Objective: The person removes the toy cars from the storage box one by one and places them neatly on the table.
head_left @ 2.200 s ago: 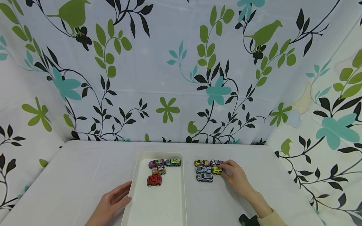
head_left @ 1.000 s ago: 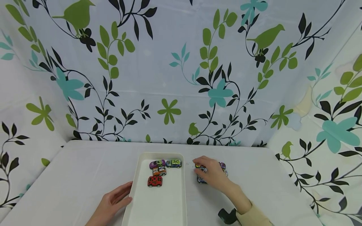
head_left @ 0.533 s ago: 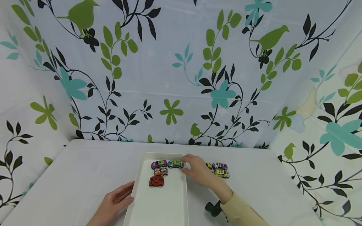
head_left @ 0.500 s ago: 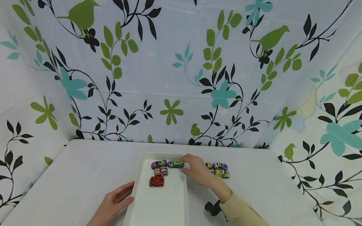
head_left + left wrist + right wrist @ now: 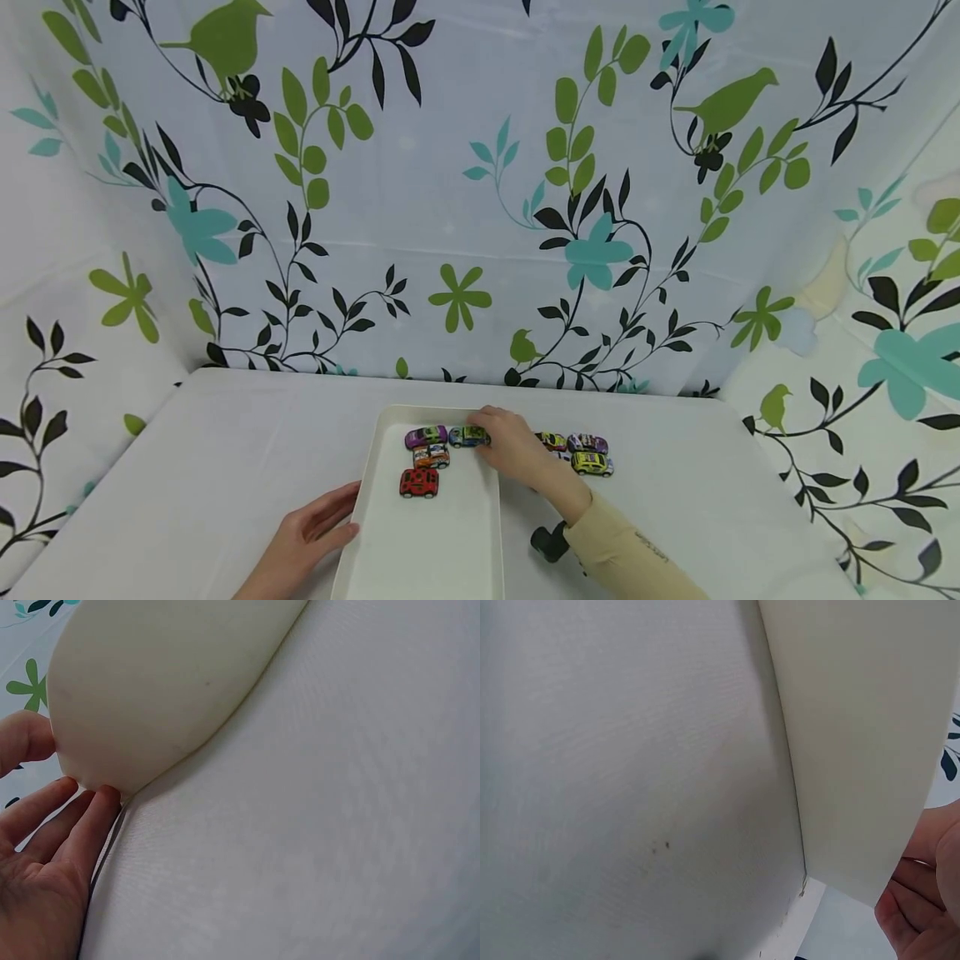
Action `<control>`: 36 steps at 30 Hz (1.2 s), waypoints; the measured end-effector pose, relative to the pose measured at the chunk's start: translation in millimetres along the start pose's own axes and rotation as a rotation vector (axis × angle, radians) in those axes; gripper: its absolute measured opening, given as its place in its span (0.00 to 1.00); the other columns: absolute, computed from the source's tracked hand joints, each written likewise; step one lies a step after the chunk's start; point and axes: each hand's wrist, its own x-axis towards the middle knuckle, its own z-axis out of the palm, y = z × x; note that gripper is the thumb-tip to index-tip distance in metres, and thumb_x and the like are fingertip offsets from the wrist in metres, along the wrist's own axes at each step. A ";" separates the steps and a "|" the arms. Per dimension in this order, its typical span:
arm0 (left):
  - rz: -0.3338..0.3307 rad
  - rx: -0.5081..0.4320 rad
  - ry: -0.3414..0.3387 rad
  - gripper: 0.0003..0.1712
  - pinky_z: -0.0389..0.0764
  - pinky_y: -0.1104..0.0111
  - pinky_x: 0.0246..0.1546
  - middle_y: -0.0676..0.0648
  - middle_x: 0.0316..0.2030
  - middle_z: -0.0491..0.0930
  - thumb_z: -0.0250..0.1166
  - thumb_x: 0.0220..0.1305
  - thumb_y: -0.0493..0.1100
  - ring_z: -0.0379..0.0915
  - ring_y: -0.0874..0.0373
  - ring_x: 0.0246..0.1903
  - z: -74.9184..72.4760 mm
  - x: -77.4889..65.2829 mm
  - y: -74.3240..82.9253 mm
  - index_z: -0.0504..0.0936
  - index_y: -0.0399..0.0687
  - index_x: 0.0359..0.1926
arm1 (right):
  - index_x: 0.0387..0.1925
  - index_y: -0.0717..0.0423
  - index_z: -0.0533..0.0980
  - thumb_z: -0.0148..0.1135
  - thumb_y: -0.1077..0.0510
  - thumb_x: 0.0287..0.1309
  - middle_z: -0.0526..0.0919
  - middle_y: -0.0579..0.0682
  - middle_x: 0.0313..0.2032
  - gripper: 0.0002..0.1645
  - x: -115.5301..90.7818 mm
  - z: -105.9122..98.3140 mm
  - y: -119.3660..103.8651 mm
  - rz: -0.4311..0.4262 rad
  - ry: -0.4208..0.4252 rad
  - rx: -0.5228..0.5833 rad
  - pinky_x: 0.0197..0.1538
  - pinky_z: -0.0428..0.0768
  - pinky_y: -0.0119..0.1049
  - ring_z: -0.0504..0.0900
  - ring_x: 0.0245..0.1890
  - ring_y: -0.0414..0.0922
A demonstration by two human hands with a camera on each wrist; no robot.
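A white tray lies on the table. Inside it, near the back, are a purple toy car, a green-and-blue toy car, an orange toy car and a red toy car with dark spots. My right hand reaches over the tray's right wall, its fingertips pinching the right end of the green-and-blue car. In the right wrist view, the wall hides what these fingers hold. My left hand touches the tray's left edge; in the left wrist view, its extended fingers rest along the outer wall.
Right of the tray stand more toy cars, among them a purple-and-white car and a yellow car; my right hand partly hides the others. A black device sits beside the right sleeve. Patterned curtain encloses the table's back and sides.
My right hand has moved left from the cars on the table to the green-and-blue car in the tray. My left hand has stayed at the tray's left edge. The head view has shifted slightly.
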 end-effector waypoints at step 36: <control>-0.030 -0.021 0.011 0.36 0.77 0.68 0.52 0.37 0.64 0.64 0.66 0.59 0.43 0.62 0.43 0.63 1.2 1.3 0.4 0.65 0.38 0.66 | 0.48 0.59 0.79 0.66 0.68 0.52 0.79 0.49 0.44 0.19 -7.4 8.4 6.8 -0.125 0.223 0.035 0.47 0.80 0.37 0.78 0.45 0.45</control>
